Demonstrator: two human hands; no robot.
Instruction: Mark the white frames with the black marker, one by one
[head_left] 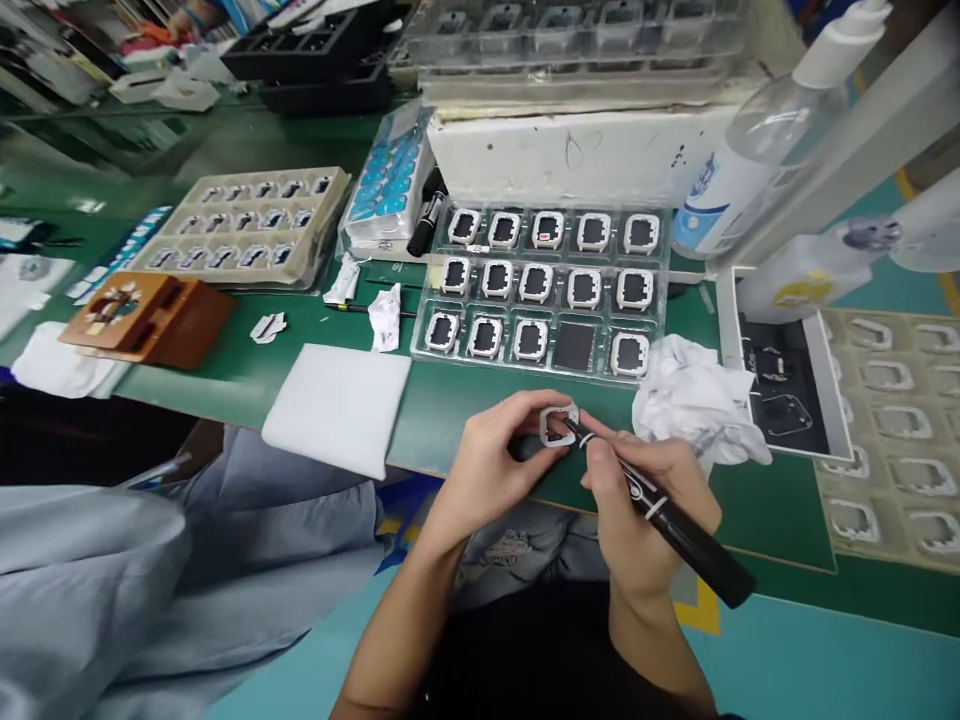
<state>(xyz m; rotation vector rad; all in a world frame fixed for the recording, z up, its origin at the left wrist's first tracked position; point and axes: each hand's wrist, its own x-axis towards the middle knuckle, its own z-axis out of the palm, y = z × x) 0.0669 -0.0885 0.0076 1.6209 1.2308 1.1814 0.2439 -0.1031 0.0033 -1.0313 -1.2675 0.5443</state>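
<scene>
My left hand (491,455) pinches a small white square frame part (559,425) just above the table's front edge. My right hand (637,500) grips a black marker pen (667,520) like a pencil, its tip touching the frame part. Just behind my hands lies a clear tray (544,285) with several white-framed black parts in rows; one pocket (574,346) in its front row holds no white frame.
A crumpled white cloth (694,405) lies right of my hands, a white foam pad (337,405) to the left. A beige tray of parts (244,225), a brown fixture (146,315), a spray bottle (765,135) and a white box (577,150) stand around. A person's grey sleeve (112,580) is at lower left.
</scene>
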